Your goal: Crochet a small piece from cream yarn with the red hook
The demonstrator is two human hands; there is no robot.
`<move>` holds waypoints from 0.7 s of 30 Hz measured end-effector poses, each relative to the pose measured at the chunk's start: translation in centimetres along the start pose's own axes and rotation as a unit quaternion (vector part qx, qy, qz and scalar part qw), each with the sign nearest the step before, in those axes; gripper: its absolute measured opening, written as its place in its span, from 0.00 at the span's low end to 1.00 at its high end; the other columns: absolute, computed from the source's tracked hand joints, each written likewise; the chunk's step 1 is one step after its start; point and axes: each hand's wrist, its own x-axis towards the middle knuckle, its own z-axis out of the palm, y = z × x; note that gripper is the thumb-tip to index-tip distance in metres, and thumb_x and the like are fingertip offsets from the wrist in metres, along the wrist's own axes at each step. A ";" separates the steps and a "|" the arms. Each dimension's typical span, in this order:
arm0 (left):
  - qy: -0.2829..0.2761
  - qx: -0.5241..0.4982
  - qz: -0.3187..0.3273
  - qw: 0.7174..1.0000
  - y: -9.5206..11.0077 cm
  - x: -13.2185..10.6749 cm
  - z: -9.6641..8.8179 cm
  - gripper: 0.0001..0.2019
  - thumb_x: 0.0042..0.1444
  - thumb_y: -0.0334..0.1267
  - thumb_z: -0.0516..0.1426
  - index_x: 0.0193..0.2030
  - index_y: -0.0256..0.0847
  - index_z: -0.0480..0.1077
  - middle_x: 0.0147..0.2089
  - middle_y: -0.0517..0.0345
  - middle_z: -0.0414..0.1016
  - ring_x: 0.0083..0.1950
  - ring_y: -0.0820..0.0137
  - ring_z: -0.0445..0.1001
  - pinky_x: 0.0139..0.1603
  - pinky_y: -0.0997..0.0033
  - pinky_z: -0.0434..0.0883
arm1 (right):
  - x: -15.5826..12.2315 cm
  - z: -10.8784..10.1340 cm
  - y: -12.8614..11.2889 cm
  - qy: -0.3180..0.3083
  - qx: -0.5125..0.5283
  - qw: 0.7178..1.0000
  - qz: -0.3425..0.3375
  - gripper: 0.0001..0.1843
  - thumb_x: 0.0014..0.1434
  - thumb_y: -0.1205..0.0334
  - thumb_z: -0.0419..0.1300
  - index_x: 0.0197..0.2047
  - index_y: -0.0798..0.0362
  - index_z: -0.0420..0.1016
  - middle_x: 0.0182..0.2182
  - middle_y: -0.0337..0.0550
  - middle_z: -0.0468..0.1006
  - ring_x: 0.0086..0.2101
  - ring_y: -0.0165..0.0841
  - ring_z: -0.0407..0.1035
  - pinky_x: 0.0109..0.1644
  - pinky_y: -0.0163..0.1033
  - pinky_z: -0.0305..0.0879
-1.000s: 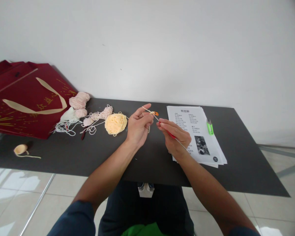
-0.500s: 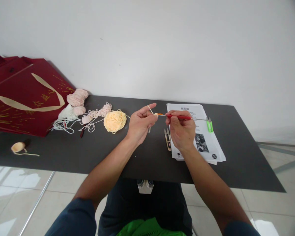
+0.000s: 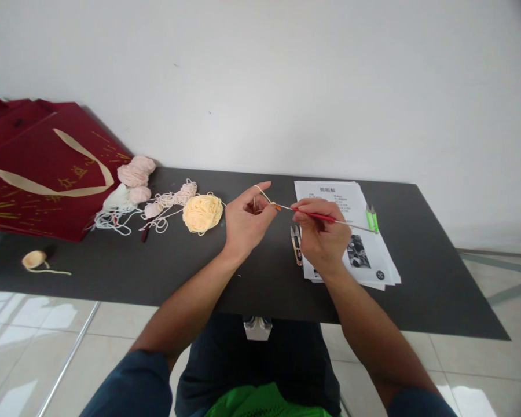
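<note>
My left hand [image 3: 245, 220] is raised over the black table [image 3: 438, 289], pinching a tiny orange crochet piece [image 3: 277, 207]. A cream yarn strand runs over its index finger. My right hand [image 3: 323, 234] grips a red-handled crochet hook [image 3: 325, 218] like a pencil, its metal tip at the orange piece. The cream yarn ball [image 3: 202, 212] lies just left of my left hand.
Printed pattern sheets [image 3: 351, 231] lie under my right hand, with green snips [image 3: 371, 218] on them and small scissors [image 3: 296, 243] at their left edge. Pink yarn bundles [image 3: 134, 174] and loose white yarn, a red gift bag [image 3: 39, 168] and a cream scrap [image 3: 33, 260] sit left.
My right hand turned from a downward-pointing grip to holding the hook nearly level, its tip brought to the orange piece. The small scissors came into view beside it. My left hand barely moved.
</note>
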 end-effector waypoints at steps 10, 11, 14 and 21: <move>-0.069 -0.047 -0.007 0.996 0.5 0.4 -0.6 0.19 0.48 0.28 0.66 0.48 0.43 0.83 0.26 0.65 0.73 0.27 0.77 0.67 0.32 0.74 0.66 | 0.7 -0.7 0.5 0.027 0.114 0.978 0.171 0.07 0.60 0.58 0.72 0.37 0.47 0.78 0.34 0.36 0.83 0.27 0.27 0.73 0.31 0.37 0.69; -0.075 -0.060 -0.020 0.995 0.5 0.5 -0.7 0.19 0.47 0.28 0.66 0.47 0.42 0.83 0.26 0.65 0.74 0.27 0.77 0.67 0.31 0.74 0.65 | 0.7 -0.8 0.4 0.023 0.114 0.978 0.171 0.07 0.60 0.59 0.73 0.37 0.47 0.78 0.34 0.36 0.83 0.27 0.27 0.73 0.31 0.37 0.70; -0.096 -0.102 -0.058 0.989 0.3 0.8 -0.8 0.19 0.44 0.27 0.66 0.45 0.42 0.84 0.26 0.64 0.74 0.26 0.77 0.67 0.30 0.74 0.64 | 0.8 -1.0 -0.3 -0.002 0.088 0.983 0.158 0.06 0.60 0.60 0.73 0.37 0.47 0.79 0.36 0.38 0.84 0.28 0.28 0.74 0.33 0.38 0.72; -0.145 -0.194 -0.155 0.958 0.7 1.3 -1.2 0.19 0.38 0.23 0.62 0.38 0.39 0.84 0.25 0.62 0.74 0.25 0.77 0.64 0.28 0.75 0.60 | 0.9 -1.4 -0.8 -0.036 0.090 0.988 0.120 0.06 0.59 0.63 0.73 0.36 0.47 0.80 0.34 0.38 0.84 0.30 0.30 0.75 0.34 0.39 0.72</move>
